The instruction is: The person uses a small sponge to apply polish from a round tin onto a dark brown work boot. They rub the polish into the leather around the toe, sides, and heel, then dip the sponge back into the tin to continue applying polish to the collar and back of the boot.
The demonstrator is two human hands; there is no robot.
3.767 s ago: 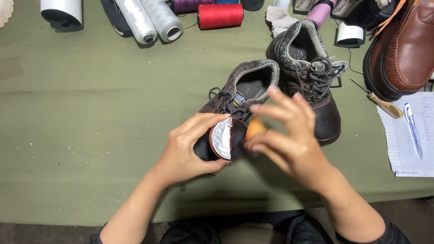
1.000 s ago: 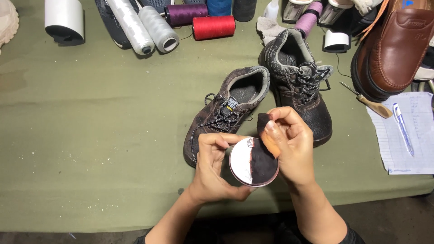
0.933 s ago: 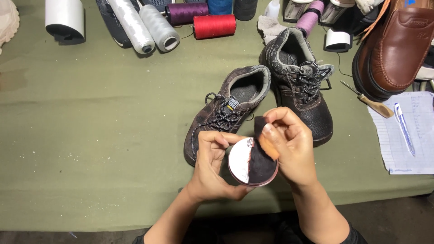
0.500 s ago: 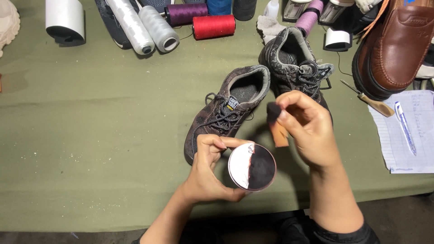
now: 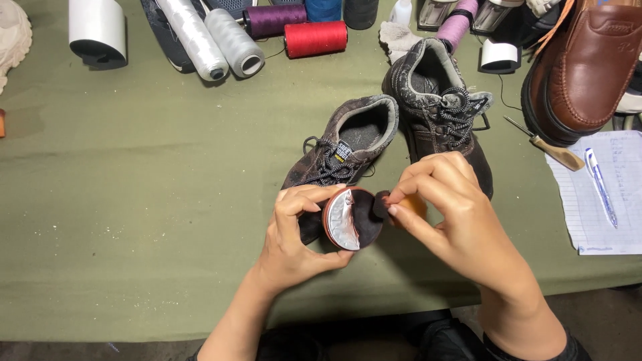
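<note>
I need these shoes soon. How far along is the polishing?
Done: the polish tin is open in the left hand. In hand: the right hand presses a small orange applicator to the dark polish. Left: both dark lace-up shoes lie on the green table, dull and scuffed, with neither hand on them.

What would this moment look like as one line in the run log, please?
left hand: holds open tin | right hand: presses sponge into tin | shoes: behind
</note>
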